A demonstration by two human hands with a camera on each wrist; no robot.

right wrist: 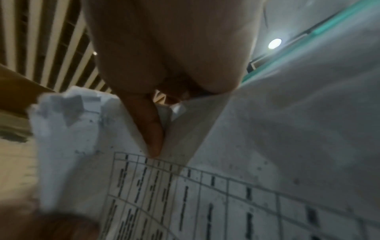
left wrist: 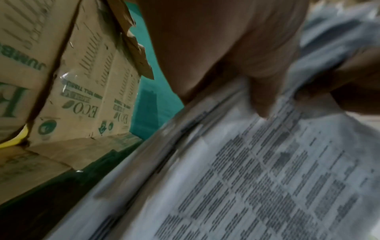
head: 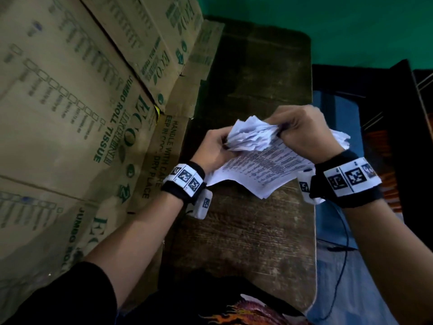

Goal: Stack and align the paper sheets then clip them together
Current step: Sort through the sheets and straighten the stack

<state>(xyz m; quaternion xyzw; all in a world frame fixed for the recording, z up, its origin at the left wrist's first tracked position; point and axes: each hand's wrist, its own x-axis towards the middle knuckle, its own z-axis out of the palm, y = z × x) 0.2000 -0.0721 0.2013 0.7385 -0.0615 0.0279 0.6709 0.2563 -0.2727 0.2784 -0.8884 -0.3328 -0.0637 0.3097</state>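
A bundle of printed paper sheets point(head: 255, 170) is held above the dark wooden table point(head: 243, 235), its upper end point(head: 251, 137) bunched and crumpled between my two hands. My left hand point(head: 216, 146) grips that crumpled end from the left, its thumb pressed onto the printed page point(left wrist: 257, 170). From the right my right hand point(head: 297, 127) clutches the same end, fingers curled; the sheets' table print point(right wrist: 185, 203) fills the right wrist view, with a finger point(right wrist: 152, 129) laid across them. The lower sheets fan out unevenly toward me. No clip is in view.
Stacked cardboard boxes point(head: 77, 102) marked jumbo roll tissue wall off the table's left side. A green wall point(head: 328, 24) stands behind. To the right of the table lie a blue surface point(head: 332, 127) and a dark cable point(head: 344, 242).
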